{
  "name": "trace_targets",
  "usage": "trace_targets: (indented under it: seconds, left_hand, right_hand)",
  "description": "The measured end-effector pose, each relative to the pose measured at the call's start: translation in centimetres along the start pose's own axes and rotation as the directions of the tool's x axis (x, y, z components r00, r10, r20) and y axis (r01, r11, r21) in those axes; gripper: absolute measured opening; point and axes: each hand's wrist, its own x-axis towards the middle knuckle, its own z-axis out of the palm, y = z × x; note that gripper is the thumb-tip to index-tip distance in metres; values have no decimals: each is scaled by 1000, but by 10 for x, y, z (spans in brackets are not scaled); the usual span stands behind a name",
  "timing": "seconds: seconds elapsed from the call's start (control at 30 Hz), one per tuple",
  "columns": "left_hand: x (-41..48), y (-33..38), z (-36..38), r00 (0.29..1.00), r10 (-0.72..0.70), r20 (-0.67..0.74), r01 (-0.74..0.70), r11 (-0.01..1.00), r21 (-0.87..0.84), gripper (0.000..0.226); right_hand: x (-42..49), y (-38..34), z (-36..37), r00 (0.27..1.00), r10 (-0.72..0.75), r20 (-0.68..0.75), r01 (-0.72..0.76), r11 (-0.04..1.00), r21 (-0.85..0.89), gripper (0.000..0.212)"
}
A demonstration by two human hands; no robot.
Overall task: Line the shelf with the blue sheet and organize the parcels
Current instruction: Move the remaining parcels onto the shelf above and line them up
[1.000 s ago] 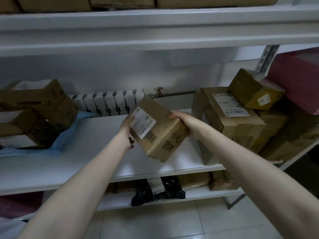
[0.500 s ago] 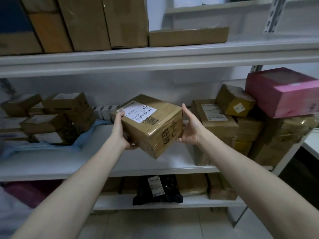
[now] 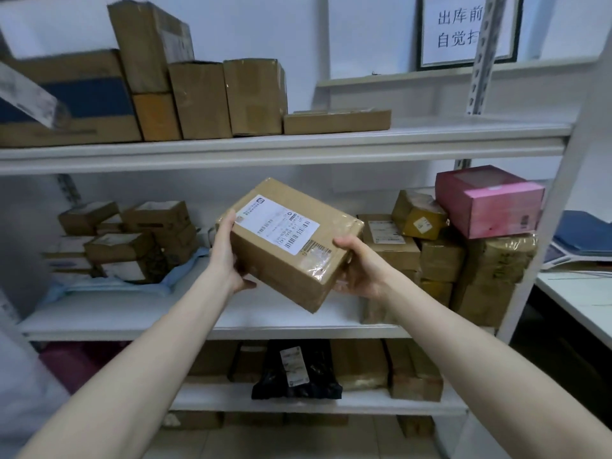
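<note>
Status: parcel [image 3: 291, 240] is in the air in front of the middle shelf [image 3: 132, 314], about mid-span, tilted with the label face up and the near-right corner low. It touches nothing but the hands.

Left grip [image 3: 228, 260] wraps the left end, fingers up along the far side and thumb underneath. Right grip [image 3: 357, 270] curls round the lower right corner. Both are pinching the parcel, neither is spread.

Blue sheet [image 3: 180, 274] sits only at the left end of the middle shelf, rumpled and bunched up under the left stack [image 3: 132, 240]. The board from mid-span to the front edge is bare white. I can't tell whether any sheet lies under the right pile [image 3: 443, 260].

Progress, my read: early to mid.
- Lining: partly done at best. The sheet needs pulling flat and running across the rest of the board.
- Left stack looks roughly sorted, small boxes squared up.
- Right pile is still jumbled: one yellow-taped box is tipped on a corner, and the pink box [image 3: 486, 200] is perched on top at the right end.
- The held parcel still needs a slot.

Upper shelf [image 3: 298, 144] boxes stand in a row and look untouched by this job.
</note>
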Motion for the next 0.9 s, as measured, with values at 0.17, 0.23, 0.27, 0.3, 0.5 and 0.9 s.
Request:
trace_targets:
  seconds: [0.17,0.23,0.27,0.3,0.5,0.9]
  left_hand:
    - [-23,14,2,994,99,55,-95,994,-60,65]
    - [-29,19,6,985,151,79,-144,985,-95,62]
    - [-34,23,9,981,173,88,-163,981,-107,55]
    - [-38,26,13,978,189,89,-178,977,-119,48]
    - [-47,53,34,940,265,217,-235,960,-155,45]
    - [-20,145,92,917,380,122,-390,918,74,47]
  right_hand:
    - [-19,-15,-1,990,-134,33,134,991,10,97]
    - [-22,-21,1,976,-215,40,213,976,45,117]
    - [-25,-23,3,969,-240,64,237,970,52,123]
    - [-30,-25,7,959,-267,89,264,963,47,125]
    - [-42,-52,17,908,-392,150,394,919,18,107]
    - [-27,-171,47,633,-730,-257,737,670,-88,124]
